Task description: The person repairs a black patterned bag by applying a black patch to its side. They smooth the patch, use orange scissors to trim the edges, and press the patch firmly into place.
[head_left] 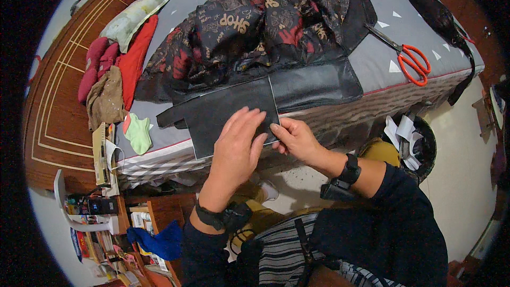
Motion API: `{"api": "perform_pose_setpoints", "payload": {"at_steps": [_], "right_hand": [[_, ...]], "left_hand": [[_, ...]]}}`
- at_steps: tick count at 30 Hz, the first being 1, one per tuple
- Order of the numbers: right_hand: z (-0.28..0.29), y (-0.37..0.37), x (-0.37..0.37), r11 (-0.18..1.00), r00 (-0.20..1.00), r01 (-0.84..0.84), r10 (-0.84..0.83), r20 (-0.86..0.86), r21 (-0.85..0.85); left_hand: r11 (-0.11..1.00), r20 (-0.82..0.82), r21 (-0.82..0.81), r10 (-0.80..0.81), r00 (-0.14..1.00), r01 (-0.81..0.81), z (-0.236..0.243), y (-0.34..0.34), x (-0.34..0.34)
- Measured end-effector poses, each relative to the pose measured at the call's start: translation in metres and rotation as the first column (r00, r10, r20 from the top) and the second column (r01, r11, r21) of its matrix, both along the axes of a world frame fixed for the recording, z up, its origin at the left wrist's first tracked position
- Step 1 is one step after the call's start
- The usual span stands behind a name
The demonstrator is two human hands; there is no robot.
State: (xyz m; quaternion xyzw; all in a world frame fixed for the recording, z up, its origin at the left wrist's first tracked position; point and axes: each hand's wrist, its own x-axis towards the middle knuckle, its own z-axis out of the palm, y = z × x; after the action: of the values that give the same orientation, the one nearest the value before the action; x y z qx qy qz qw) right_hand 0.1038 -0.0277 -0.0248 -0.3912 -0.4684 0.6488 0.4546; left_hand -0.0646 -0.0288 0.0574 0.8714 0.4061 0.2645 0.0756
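A: Status? Left hand (pixel 237 146) lies flat, fingers spread, pressing the near right part of a black fabric panel (pixel 223 111) onto the near edge of the bed (pixel 372 61). Not gripping, just weighting it.

B: Right hand (pixel 294 137) pinches the panel's near right corner, thumb and fingertips closed on the edge. Panel sits at the bed's near edge, its near side hanging a little past the mattress.

A: Risk, as I judge it: that overhang. Lift the left palm and the panel could slide off toward the floor, with only the corner pinch holding it.

B: Also the black strip (pixel 313 87) just to the right and far side overlaps or butts against the panel, can't tell which. Same colour, so it's easy to drag both together.

A: The patterned dark garment (pixel 260 21) is piled just beyond it. Little open room on the far side.

B: Orange-handled scissors (pixel 406 56) lie well apart at far right, on bare grey sheet. That's the free area. On the left, a green sock (pixel 138 133) and a red cloth (pixel 135 56) crowd the bed edge.

A: A bin with paper scraps (pixel 411 143) stands on the floor, near right, below the edge.
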Motion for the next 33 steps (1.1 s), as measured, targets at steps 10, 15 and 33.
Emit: {"api": "perform_pose_setpoints", "payload": {"at_steps": [10,15,33], "right_hand": [[-0.003,0.001,-0.001,0.999,1.0,-0.028,0.028,0.003,-0.04],[0.002,-0.001,0.0,0.999,1.0,-0.012,0.012,-0.004,-0.041],[0.006,0.004,0.007,0.996,0.996,-0.051,0.056,0.074,-0.067]], "left_hand": [[0.988,-0.203,0.066,0.147,0.968,-0.137,-0.033,0.03,0.02],[0.989,-0.216,0.064,0.142,0.966,-0.131,-0.035,0.035,0.023],[0.964,-0.203,0.188,0.227,0.952,-0.19,-0.031,0.055,0.03]]}}
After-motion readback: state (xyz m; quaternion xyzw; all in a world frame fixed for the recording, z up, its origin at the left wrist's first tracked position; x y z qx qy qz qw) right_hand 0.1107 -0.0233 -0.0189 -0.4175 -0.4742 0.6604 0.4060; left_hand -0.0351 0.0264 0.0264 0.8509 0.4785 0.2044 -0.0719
